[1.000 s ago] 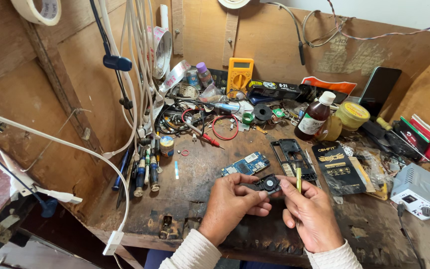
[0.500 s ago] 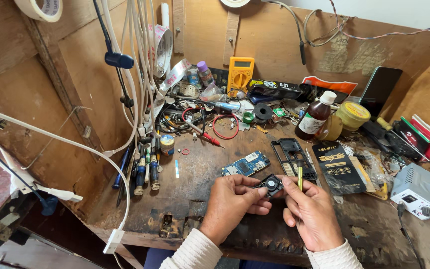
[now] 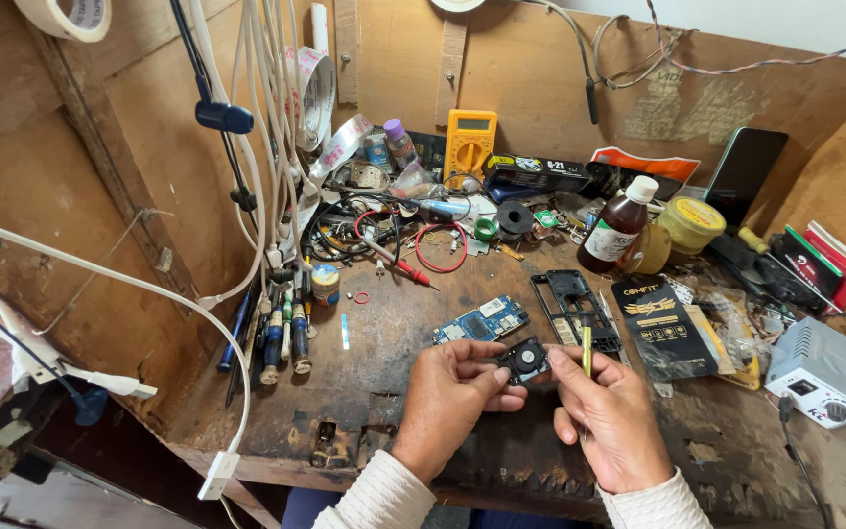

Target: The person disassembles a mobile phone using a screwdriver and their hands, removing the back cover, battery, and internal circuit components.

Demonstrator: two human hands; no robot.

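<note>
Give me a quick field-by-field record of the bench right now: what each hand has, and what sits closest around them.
left hand: pinching the left side of a small black part with a round centre
right hand: fingertips on the right side of the same part; a thin yellow-green tool stands upright between its fingers
behind the hands: blue circuit board, black phone frame
right of the hands: black packet with gold print
left of the hands: row of screwdrivers
at the back: yellow multimeter, brown bottle
surface: worn wooden bench
</note>
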